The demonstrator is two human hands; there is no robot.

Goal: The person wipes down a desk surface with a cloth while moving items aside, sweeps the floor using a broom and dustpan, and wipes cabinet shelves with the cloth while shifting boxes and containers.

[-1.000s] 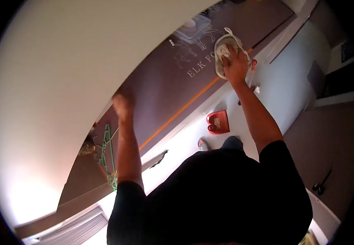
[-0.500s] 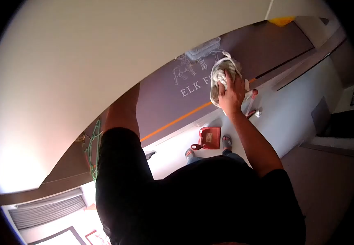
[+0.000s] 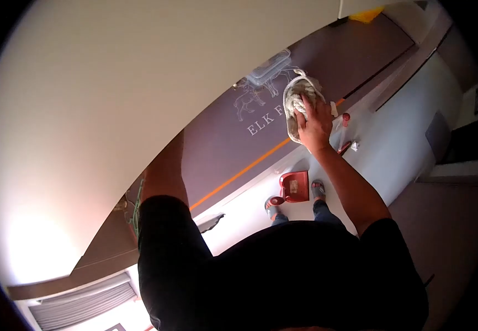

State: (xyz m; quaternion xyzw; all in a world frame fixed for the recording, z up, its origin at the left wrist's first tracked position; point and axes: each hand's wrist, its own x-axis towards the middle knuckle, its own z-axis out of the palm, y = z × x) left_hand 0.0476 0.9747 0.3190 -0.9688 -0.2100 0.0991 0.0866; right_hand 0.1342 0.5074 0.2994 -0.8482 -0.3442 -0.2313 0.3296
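Observation:
A bundle of white rope (image 3: 303,95), with a loop trailing round its edge, is at the far side of the dark printed mat (image 3: 222,149). My right hand (image 3: 315,124) lies over the bundle, fingers curled onto it. My left forearm (image 3: 163,171) reaches up behind a large cream panel (image 3: 95,110), which hides the hand. Left of the rope, a clear plastic container (image 3: 272,67) rests on the mat, partly cut off by the panel.
On the floor are a red dustpan (image 3: 295,186) between my feet and a red-ended stick (image 3: 345,117) near my right forearm. Green hangers (image 3: 136,209) show beside my left arm. Something yellow (image 3: 366,15) lies at the top right.
The view has shifted slightly, so the panel covers more of the hangers and the dustpan appears farther right. My right hand stays on the rope; my left hand remains hidden.

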